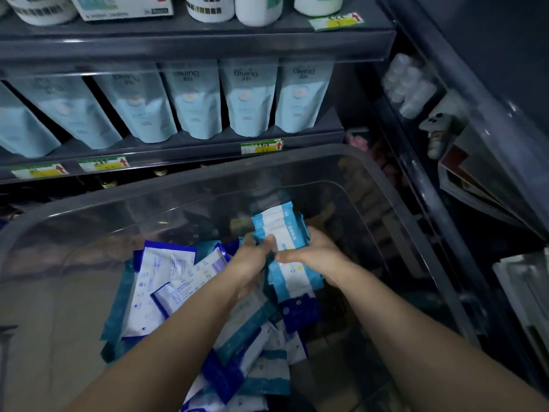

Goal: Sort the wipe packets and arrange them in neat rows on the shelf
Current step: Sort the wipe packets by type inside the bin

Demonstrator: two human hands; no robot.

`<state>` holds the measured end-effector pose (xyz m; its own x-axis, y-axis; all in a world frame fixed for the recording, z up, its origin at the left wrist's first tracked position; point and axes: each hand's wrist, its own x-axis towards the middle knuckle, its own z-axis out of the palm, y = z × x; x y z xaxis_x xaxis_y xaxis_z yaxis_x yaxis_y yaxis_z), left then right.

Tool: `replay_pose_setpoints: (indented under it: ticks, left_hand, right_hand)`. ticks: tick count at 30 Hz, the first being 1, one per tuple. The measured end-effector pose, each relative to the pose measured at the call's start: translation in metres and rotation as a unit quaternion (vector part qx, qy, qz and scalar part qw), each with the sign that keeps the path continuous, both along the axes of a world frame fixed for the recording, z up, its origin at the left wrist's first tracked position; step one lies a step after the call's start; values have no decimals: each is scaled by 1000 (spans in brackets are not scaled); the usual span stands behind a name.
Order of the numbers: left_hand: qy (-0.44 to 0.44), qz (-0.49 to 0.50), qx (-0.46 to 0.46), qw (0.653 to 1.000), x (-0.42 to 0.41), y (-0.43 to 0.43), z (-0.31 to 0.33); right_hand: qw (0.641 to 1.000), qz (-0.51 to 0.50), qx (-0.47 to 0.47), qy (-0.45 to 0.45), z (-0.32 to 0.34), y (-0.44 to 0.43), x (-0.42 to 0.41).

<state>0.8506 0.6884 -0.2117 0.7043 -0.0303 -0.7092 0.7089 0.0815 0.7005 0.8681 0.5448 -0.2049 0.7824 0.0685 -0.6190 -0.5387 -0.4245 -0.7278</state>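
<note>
Gripping one bundle of light-blue-and-white wipe packets [282, 227], both hands meet over a clear plastic bin [208, 176]. The left hand [252, 260] closes on the bundle's left edge with its thumb on top. The right hand [315, 257] wraps the right edge, its fingers curled round the side. The bundle is lifted just above the loose pile of packets [166, 281] in the bin.

The pile lies jumbled, with packets overlapping at every angle. Some are white with dark blue borders, others teal, and a dark blue packet [300, 307] sits right under the held bundle. The bin's far wall rises between the hands and the shelf [178, 150] behind it.

On that shelf a row of pale blue pouches [246, 99] stands upright, side by side, behind a clear front lip. Several carry the word "Giving" near the top; the print below it is too small to read. Green-and-yellow price tags [261, 146] with red up-arrows are clipped to the shelf edge, their handwritten figures illegible. White bottles [258, 7] stand on the shelf above. To the right a second rack holds clear plastic containers [407, 87].

The bundle's long axis runs away from the person, far end toward the shelf and leaning slightly left, printed face up. Its lettering is blurred.
</note>
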Motion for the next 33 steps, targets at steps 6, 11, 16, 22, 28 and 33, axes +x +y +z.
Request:
replay_pose_setpoints:
  ticks: [6,11,16,22,28,33]
  left_hand:
    - [-212,-452,426,754,-11,-10,-38]
    - [-232,-606,433,625,-12,-28,-44]
    - [-183,-636,394,638,-2,-41,-48]
    - [-199,-676,375,603,-20,-36,-51]
    - [-150,-750,345,544,-34,-28,-32]
    - [-160,-723,320,591,-33,1,-13]
  right_hand:
    - [894,119,-401,-162,13,-8,-1]
    - [895,128,-399,-155,5,-3,-2]
    - [907,109,-386,-131,3,-12,3]
    - [918,111,-369,-96,-4,-12,9]
    - [990,13,-138,28,-29,-18,14]
    - [933,112,-338,-50,-43,-8,11]
